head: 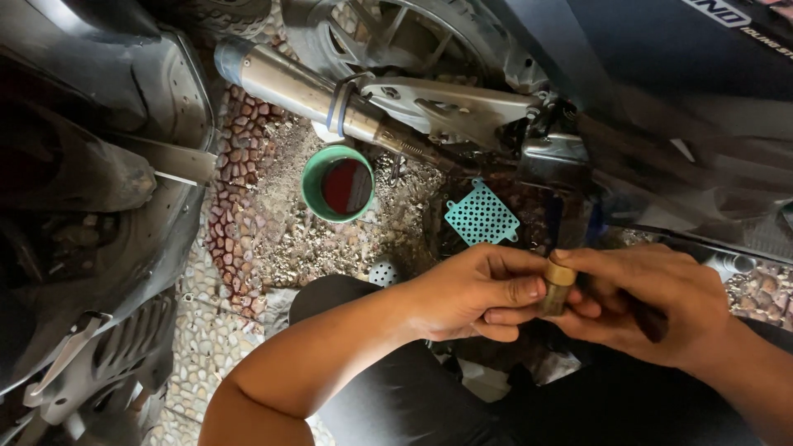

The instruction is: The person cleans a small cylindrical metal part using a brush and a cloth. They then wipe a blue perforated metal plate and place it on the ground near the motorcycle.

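Hands meet over the lap: left hand [475,293] and right hand [652,301] both pinch a small brass-coloured cylinder [557,289], upright between them. Green plastic cup [337,183] sits well apart on the pebble floor [239,206]

left hand [475,293] and right hand [640,301] close together in the middle, low down, fingertips meeting. left arm bent at the elbow, forearm coming up from the bottom left, wrist straight. left thumb lying flat on top, other fingers curled under it. right arm coming in from the bottom right corner. right hand turned knuckles up, fingers bent and pinched in toward the left thumb. both hands bare, both pinching tight. one knee under the left forearm.
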